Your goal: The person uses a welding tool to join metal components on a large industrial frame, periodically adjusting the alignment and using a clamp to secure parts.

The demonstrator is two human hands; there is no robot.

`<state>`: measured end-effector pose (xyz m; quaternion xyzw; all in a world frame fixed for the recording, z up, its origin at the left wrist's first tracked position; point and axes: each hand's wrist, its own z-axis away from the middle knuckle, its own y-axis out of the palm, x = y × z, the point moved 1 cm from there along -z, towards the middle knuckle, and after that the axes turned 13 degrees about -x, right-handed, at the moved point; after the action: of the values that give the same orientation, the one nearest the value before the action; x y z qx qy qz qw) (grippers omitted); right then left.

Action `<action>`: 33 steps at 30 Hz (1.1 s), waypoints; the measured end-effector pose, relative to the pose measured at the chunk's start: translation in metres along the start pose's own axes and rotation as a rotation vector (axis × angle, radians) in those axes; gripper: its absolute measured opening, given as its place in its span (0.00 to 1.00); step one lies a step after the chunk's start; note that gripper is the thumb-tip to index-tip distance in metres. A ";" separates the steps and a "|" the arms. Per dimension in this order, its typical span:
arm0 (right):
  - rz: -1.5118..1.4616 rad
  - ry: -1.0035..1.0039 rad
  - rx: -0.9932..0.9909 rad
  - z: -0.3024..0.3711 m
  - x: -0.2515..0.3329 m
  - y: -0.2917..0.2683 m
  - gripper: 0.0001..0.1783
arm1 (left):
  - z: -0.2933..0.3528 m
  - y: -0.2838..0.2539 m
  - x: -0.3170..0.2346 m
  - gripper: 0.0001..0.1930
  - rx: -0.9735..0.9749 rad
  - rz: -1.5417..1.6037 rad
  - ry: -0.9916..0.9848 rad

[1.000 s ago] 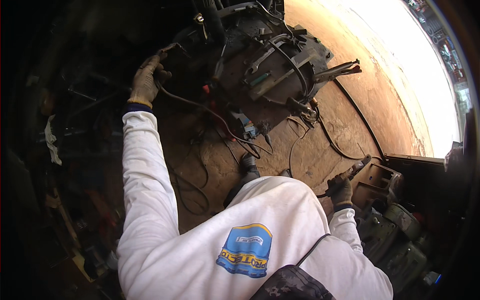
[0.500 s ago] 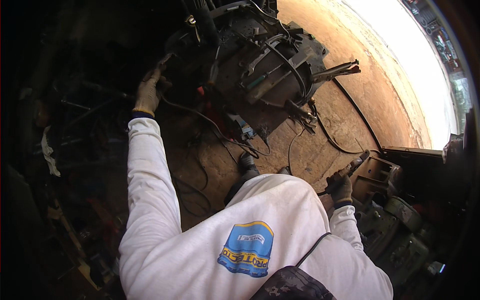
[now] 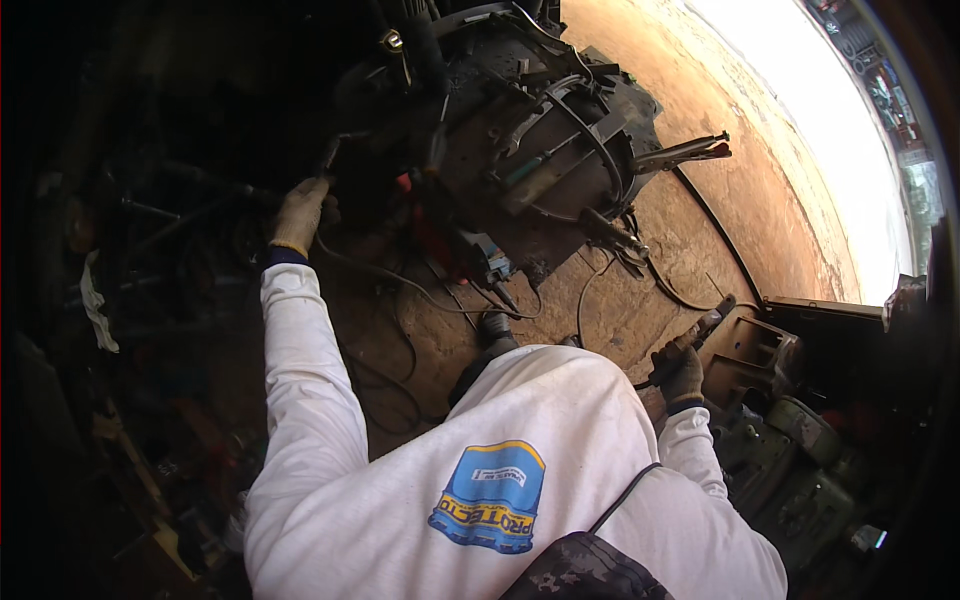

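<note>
You are leaning over a sandy dirt floor, your white long-sleeved shirt filling the lower half of the view. Beyond both grips, the biggest thing here is a dark, greasy machine assembly sitting on the floor, with metal bars and a long lever arm sticking out toward your right side.

Your left hand, in a pale work glove, is reaching far out at the near left edge of that assembly. Its grip is closing around a thin dark rod that is rising up and away from the glove into the shadow. What the rod joins to cannot be told; it is too dark there.

Your right hand, in a dark glove, is staying close to your body, well apart from the left. Its grip is wrapping a dark-handled tool whose shaft is pointing up and away from the fist, ending just beside a dark moulded housing lying to the outside of that hand.

Between the two grips, loose black cables are trailing across the dirt, and a small red and grey power tool is lying near the foot of the assembly. A white rag is hanging in the dark clutter out past your left arm.
</note>
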<state>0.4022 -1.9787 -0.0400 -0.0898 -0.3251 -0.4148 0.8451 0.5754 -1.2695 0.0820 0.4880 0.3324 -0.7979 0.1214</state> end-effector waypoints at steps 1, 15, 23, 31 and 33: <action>0.005 0.005 0.067 -0.004 -0.001 -0.002 0.08 | -0.002 0.004 -0.001 0.16 0.081 -0.083 0.039; 0.131 -0.053 0.044 0.009 -0.007 -0.006 0.11 | -0.056 0.040 0.019 0.24 0.007 -0.568 0.157; 0.095 -0.031 0.027 0.006 -0.008 0.003 0.11 | -0.039 0.049 0.042 0.29 0.053 -0.343 0.250; 0.183 -0.072 -0.023 0.023 -0.008 0.026 0.11 | -0.060 0.067 0.058 0.30 -0.189 -0.164 0.457; 0.187 -0.086 -0.004 0.020 -0.008 0.023 0.10 | -0.065 0.072 0.059 0.28 -0.200 -0.222 0.511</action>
<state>0.4066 -1.9502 -0.0270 -0.1394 -0.3505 -0.3304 0.8652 0.6285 -1.2738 -0.0178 0.6194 0.4804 -0.6208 -0.0069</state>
